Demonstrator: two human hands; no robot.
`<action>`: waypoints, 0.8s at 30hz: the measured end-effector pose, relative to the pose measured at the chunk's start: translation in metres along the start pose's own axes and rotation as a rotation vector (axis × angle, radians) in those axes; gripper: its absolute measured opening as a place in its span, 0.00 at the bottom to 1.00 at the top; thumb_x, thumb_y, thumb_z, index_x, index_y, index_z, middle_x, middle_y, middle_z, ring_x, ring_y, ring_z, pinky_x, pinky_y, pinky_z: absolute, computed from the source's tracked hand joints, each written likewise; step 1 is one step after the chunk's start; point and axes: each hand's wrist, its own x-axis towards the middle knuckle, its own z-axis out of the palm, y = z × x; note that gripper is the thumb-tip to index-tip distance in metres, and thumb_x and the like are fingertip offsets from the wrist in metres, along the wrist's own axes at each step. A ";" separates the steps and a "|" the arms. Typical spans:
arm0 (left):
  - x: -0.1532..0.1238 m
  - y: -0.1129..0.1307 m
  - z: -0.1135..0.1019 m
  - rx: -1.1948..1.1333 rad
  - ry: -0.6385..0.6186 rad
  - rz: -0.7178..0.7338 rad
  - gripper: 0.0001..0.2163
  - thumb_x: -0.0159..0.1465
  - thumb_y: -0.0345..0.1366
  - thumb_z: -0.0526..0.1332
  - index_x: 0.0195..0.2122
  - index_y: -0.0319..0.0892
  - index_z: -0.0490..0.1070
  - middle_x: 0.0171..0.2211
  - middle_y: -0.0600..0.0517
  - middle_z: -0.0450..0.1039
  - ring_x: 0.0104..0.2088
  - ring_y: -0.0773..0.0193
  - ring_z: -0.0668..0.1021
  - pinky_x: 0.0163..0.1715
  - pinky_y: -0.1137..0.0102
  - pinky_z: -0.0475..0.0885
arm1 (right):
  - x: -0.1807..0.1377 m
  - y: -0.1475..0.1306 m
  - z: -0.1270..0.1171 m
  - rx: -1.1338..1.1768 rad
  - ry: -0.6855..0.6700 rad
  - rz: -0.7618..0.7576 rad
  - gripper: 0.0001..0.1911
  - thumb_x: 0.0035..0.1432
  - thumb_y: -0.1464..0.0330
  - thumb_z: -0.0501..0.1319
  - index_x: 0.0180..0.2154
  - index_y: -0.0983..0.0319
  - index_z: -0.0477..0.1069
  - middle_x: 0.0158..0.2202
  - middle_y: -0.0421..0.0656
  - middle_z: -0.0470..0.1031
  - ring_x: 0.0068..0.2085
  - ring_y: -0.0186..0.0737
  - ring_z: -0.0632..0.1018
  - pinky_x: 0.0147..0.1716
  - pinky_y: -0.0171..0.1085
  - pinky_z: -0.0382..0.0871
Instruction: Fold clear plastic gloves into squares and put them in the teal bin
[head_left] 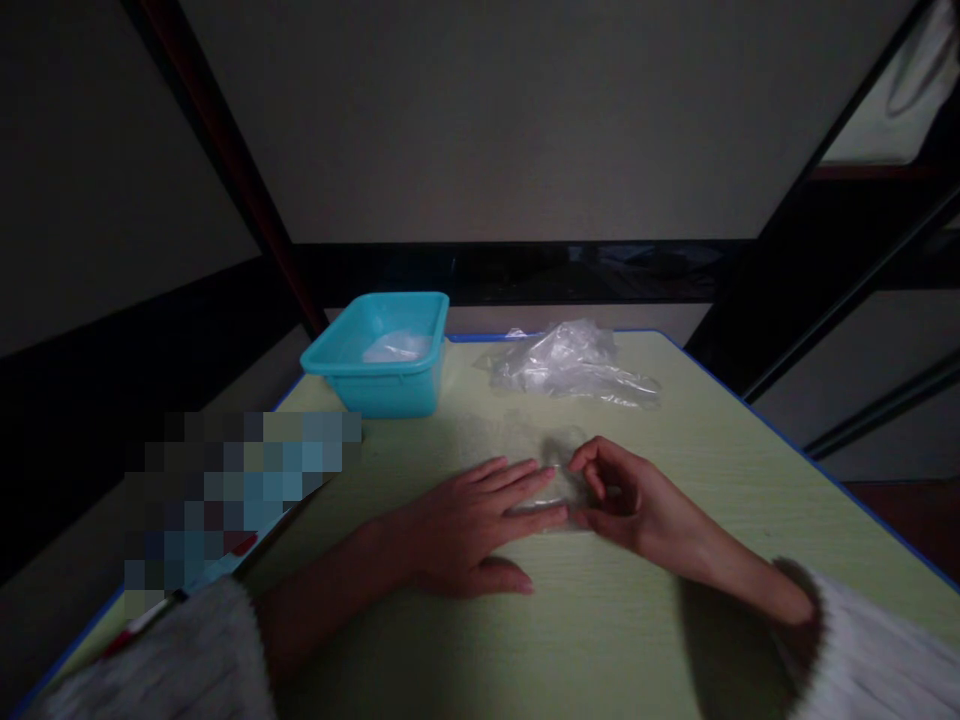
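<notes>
A thin clear plastic bag [551,490] lies flat on the pale green table [525,640], and its outline is faint. My left hand [480,525] rests palm down with fingers stretched out, the fingertips on the bag's left part. At the bag's right edge is my right hand [626,495], with its fingers bent. A gap shows between its thumb and index finger, and the thumb tip is close to or touching the plastic. Part of the bag is hidden under my left fingers.
A turquoise plastic basket [382,395] stands at the back left with clear plastic inside. A crumpled heap of clear plastic bags [570,360] lies at the back of the table. On the left, a blurred-out flat object [247,500] lies near the edge. A wall rises behind the table.
</notes>
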 end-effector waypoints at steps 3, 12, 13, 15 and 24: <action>0.001 0.000 -0.001 0.014 -0.029 -0.018 0.31 0.62 0.50 0.53 0.62 0.42 0.50 0.64 0.42 0.39 0.63 0.49 0.47 0.59 0.55 0.45 | 0.000 0.000 0.000 0.002 -0.004 -0.006 0.13 0.47 0.71 0.60 0.35 0.61 0.59 0.24 0.33 0.56 0.24 0.30 0.62 0.21 0.30 0.58; 0.000 -0.001 0.001 0.030 -0.023 -0.009 0.30 0.62 0.51 0.53 0.62 0.45 0.49 0.64 0.42 0.40 0.63 0.48 0.47 0.59 0.53 0.46 | 0.000 0.000 0.000 -0.071 -0.047 -0.021 0.11 0.47 0.71 0.59 0.34 0.61 0.59 0.23 0.33 0.55 0.23 0.30 0.60 0.20 0.30 0.55; 0.000 0.000 0.001 0.029 -0.022 -0.011 0.30 0.62 0.51 0.53 0.62 0.45 0.49 0.64 0.42 0.40 0.63 0.48 0.47 0.59 0.53 0.46 | 0.000 0.000 -0.001 -0.088 -0.048 -0.027 0.10 0.47 0.72 0.59 0.34 0.61 0.59 0.23 0.33 0.55 0.23 0.30 0.60 0.20 0.30 0.55; 0.000 0.001 0.000 0.025 -0.021 -0.011 0.29 0.62 0.50 0.53 0.62 0.47 0.50 0.64 0.42 0.40 0.63 0.48 0.47 0.59 0.53 0.46 | 0.000 -0.001 -0.001 -0.122 -0.052 -0.036 0.10 0.47 0.73 0.59 0.33 0.61 0.60 0.22 0.33 0.56 0.23 0.30 0.60 0.20 0.30 0.54; -0.002 0.001 -0.004 0.035 0.038 0.015 0.27 0.61 0.51 0.54 0.60 0.51 0.53 0.64 0.43 0.42 0.63 0.48 0.47 0.59 0.53 0.45 | -0.005 -0.010 -0.007 -0.379 -0.025 -0.152 0.10 0.47 0.78 0.53 0.34 0.61 0.62 0.24 0.36 0.62 0.24 0.33 0.66 0.22 0.32 0.61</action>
